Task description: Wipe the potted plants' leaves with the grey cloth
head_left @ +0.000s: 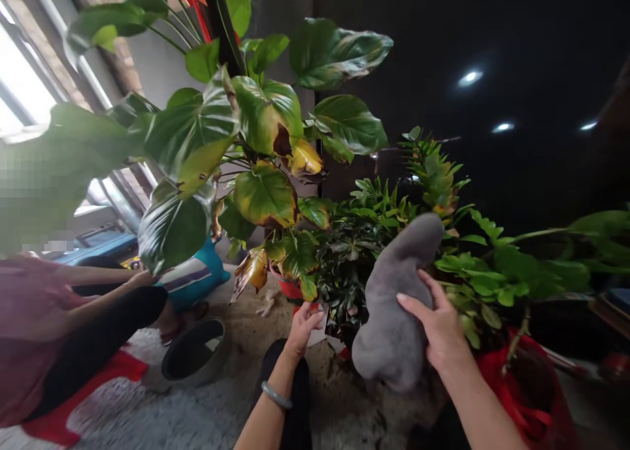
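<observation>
Dark, glossy wall with reflected lights stands behind a row of plants, and bright windows slant along the left side. Grey and soft, with a short fuzzy nap, a cloth hangs in front of the dark foliage, narrow and bent at the top, lumpy and wider below; whether it is a mitt is unclear. My right hand grips its side, thumb across the front. My left hand is empty, fingers loosely bent, just below a small leaf and near a red pot under the big-leaved plant. At right, a red bag holds a stemmed plant. On the left, a round tub sits near a seated person; its contents look dark with one pale patch.
</observation>
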{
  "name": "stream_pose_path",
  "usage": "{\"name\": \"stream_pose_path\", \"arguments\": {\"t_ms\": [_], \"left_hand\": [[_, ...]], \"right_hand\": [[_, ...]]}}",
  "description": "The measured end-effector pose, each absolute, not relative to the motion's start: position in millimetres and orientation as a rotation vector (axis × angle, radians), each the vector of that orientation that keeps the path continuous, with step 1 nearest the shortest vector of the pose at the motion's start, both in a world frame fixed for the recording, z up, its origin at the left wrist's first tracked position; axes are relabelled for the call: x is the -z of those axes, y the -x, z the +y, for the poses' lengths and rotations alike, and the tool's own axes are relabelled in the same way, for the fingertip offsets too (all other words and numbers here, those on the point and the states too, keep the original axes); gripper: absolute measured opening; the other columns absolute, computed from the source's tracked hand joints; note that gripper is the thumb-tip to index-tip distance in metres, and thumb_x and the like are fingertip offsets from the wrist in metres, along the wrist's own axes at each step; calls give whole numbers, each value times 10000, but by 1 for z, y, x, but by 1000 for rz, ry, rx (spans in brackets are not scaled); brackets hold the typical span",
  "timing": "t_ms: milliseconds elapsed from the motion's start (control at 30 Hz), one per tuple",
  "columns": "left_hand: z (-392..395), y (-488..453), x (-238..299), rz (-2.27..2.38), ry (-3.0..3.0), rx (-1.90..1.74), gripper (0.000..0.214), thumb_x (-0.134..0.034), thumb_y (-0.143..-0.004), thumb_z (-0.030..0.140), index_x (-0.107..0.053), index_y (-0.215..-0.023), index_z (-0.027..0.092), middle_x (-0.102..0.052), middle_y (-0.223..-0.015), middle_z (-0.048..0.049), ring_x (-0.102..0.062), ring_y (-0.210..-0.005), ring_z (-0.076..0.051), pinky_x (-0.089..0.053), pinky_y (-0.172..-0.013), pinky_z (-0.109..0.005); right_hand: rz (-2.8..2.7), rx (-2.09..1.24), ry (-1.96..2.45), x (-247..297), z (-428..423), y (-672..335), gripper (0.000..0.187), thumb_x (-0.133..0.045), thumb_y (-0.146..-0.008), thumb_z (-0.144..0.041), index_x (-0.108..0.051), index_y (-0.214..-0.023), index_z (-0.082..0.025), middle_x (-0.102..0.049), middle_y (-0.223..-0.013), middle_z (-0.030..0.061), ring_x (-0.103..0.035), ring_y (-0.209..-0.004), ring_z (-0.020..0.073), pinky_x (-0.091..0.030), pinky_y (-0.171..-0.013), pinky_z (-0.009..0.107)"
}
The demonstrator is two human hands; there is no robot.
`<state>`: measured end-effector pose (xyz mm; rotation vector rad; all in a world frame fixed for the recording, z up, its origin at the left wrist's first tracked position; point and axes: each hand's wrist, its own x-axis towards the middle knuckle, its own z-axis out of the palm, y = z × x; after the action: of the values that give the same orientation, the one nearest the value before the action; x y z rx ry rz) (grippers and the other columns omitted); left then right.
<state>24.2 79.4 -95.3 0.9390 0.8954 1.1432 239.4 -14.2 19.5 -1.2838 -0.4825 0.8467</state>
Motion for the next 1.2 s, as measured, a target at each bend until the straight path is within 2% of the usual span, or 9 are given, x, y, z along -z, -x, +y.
{"name": "stream_pose_path", "arguments": {"t_ms": [100,167,300,400,533,733,833,1000,1200], "left_hand": [[76,-28,98,869,-879,-1163,299,-776,-583,201,-709,-871,161,-681,-867,-62,-566,-745,-169,-421,-576,-234],[75,-30,101,865,-841,-1179,347,-774,-597,210,-700,-933,161,-680,-894,-70,-578,-793,-182,-429,-590,-235],[71,-35,107,976,-802,-1187,561,-798,-557,203,-649,-1095,145,-663,-748,-37,-579,-693,-163,-415,-566,-231],[64,-36,107,982,-846,-1159,633,-785,-570,208,-616,-1177,145,-645,-683,-17,-565,-621,-146,-420,-563,-239],[57,-32,101,950,-834,-1162,512,-731,-603,206,-667,-1110,184,-672,-714,-25,-588,-614,-146,-433,-590,-246],[60,-28,87,882,-692,-1149,426,-713,-499,132,-741,-919,198,-716,-742,-32,-586,-596,-149,-435,-608,-256],[64,-29,88,843,-689,-1173,300,-728,-503,166,-748,-802,169,-704,-717,-40,-598,-654,-174,-445,-656,-278],[66,-31,95,801,-718,-1137,447,-668,-550,161,-714,-995,179,-700,-798,-55,-604,-709,-171,-435,-624,-263],[65,-35,96,881,-700,-1174,341,-679,-486,128,-738,-816,191,-714,-747,-34,-619,-696,-185,-450,-660,-277]], "right_hand": [[-354,-1210,1282,10,-25,-229,715,-715,-477,-320,-585,-1165,-175,-747,-836,77,-688,-705,293,-542,-642,410],[-429,-1270,1283,18,-38,-222,650,-690,-519,-335,-596,-1145,-186,-747,-905,86,-693,-736,293,-541,-663,408],[-850,-912,1286,-11,-35,-220,599,-699,-569,-352,-615,-1146,-219,-697,-1096,73,-652,-952,283,-510,-820,383],[-1055,-697,1245,-35,0,-217,552,-675,-604,-339,-619,-1136,-207,-685,-1103,71,-628,-991,269,-476,-895,387],[-1263,-805,1276,-13,29,-198,536,-598,-580,-219,-632,-1115,-194,-692,-1103,69,-626,-1024,267,-446,-954,408],[-1471,-1107,1407,18,-19,-196,579,-532,-518,-106,-681,-1061,-240,-704,-1116,52,-615,-1082,280,-434,-975,422],[-1478,-951,1301,-13,-27,-208,532,-563,-574,-136,-676,-1078,-259,-699,-1124,38,-611,-1086,269,-435,-980,405],[-1410,-531,1207,-39,15,-207,458,-555,-697,-209,-616,-1151,-225,-653,-1167,64,-598,-1081,242,-437,-974,376],[-1668,-750,1437,12,13,-191,577,-484,-577,-59,-639,-1116,-194,-690,-1086,91,-629,-1034,256,-454,-938,382]]}}
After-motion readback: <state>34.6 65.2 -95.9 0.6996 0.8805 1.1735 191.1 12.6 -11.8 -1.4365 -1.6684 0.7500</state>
